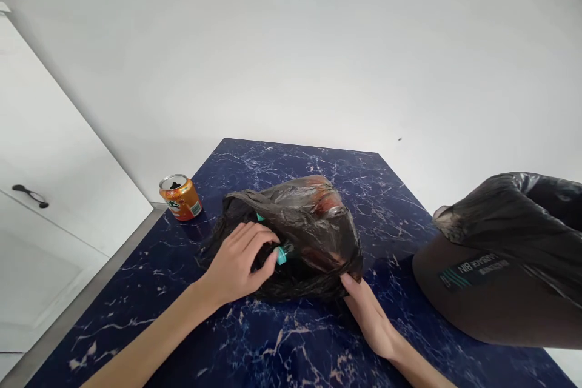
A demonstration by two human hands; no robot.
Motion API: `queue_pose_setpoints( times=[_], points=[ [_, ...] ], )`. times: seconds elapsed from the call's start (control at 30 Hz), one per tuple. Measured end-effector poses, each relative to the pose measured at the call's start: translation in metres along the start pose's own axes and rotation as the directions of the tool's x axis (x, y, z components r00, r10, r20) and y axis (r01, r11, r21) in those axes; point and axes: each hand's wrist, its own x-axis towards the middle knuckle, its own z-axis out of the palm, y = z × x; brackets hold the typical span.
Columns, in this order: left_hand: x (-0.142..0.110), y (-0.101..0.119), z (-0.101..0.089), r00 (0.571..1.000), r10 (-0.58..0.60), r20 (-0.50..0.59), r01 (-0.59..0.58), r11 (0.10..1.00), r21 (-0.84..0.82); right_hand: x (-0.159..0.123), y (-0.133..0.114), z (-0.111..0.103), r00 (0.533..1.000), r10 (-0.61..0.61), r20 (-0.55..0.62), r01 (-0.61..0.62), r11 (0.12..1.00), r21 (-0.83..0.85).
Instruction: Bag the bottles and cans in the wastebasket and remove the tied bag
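Observation:
A thin black plastic bag (pixel 300 218) lies in the middle of the dark blue marbled table (pixel 291 345). An orange-brown can shape shows through its top. My left hand (pixel 236 264) reaches into the bag's mouth, fingers curled around a bottle with a teal cap (pixel 282 253). My right hand (pixel 364 306) pinches the bag's right edge and holds it up, its fingertips tucked under the plastic.
An opened orange drink can (pixel 180 197) stands upright at the table's far left edge. A brown garbage bin (pixel 491 297) lined with a black bag leans in at the right. A white cabinet with a black handle (pixel 30 195) stands left; a white wall is behind.

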Motion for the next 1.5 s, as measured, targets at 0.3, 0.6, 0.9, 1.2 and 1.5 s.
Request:
queue_pose_setpoints(
  times=[0.3,0.6,0.9,1.2,1.5],
  points=[
    [-0.018,-0.022,0.019,0.969,-0.090,0.230,0.071,0.994,0.087,-0.003,-0.006,-0.005,0.969,-0.087,0.231,0.113,0.988,-0.103],
    [0.000,-0.018,-0.004,0.934,-0.358,-0.007,0.349,0.915,-0.202,0.032,0.006,-0.022,0.890,-0.149,-0.432,0.199,0.977,0.074],
    [0.010,-0.009,-0.016,0.802,-0.592,0.080,0.500,0.593,-0.631,0.045,0.016,-0.028,0.986,-0.038,-0.164,0.012,0.988,-0.155],
    [0.010,-0.023,-0.016,0.706,-0.699,0.114,0.423,0.288,-0.859,0.047,0.014,-0.035,0.945,-0.028,-0.325,-0.012,0.993,-0.120],
    [0.028,-0.041,-0.050,0.599,-0.801,-0.018,0.142,0.128,-0.981,0.056,0.028,-0.050,0.876,0.038,-0.481,-0.051,0.999,-0.014]
  ],
)
